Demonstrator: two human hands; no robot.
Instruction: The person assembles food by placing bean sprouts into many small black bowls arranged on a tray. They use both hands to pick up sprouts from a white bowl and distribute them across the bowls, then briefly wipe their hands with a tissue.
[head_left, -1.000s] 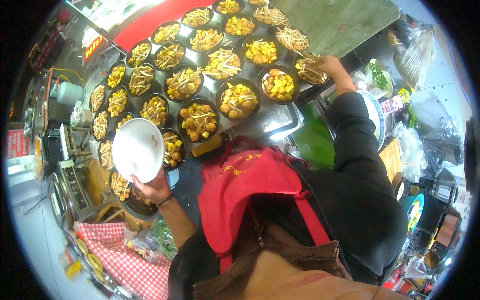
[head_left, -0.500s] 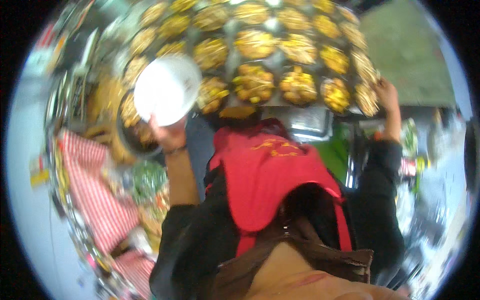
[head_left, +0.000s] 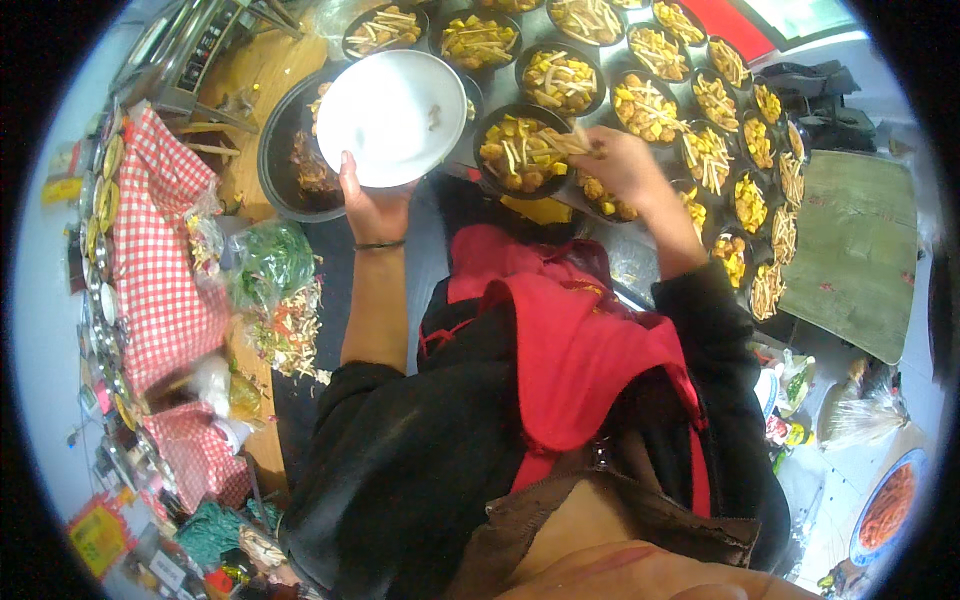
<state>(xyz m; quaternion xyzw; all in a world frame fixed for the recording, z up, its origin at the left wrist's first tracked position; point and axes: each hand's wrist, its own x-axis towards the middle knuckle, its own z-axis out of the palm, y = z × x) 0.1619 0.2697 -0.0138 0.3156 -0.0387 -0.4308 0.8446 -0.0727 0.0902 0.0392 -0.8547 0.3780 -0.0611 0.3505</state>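
My left hand (head_left: 375, 208) grips the edge of a shallow white bowl (head_left: 385, 120) from below, its inside tilted up toward me; a small dark spot shows in it. The bowl hangs over the right part of a large black pan (head_left: 283, 190) with browned food. Fingers pinched together, my right hand (head_left: 628, 168) holds pale potato-like strips (head_left: 575, 140) at the right side of a black bowl (head_left: 488, 175). In that black bowl lie yellow chunks, brown pieces and more pale strips. The fingertips are partly hidden by the hand.
Many similar filled black bowls, such as one near the middle (head_left: 600, 85), stand in rows on the metal table. A greenish mat (head_left: 850, 250) lies right. Left are a checked red-white cloth (head_left: 165, 250), bagged greens (head_left: 275, 262) and loose shreds (head_left: 295, 325). A basin of red food (head_left: 888, 510) sits lower right.
My right hand has come from the far-right bowls to one near the middle front. The white bowl stays in my left hand. The whole view has turned, and the blur has cleared.
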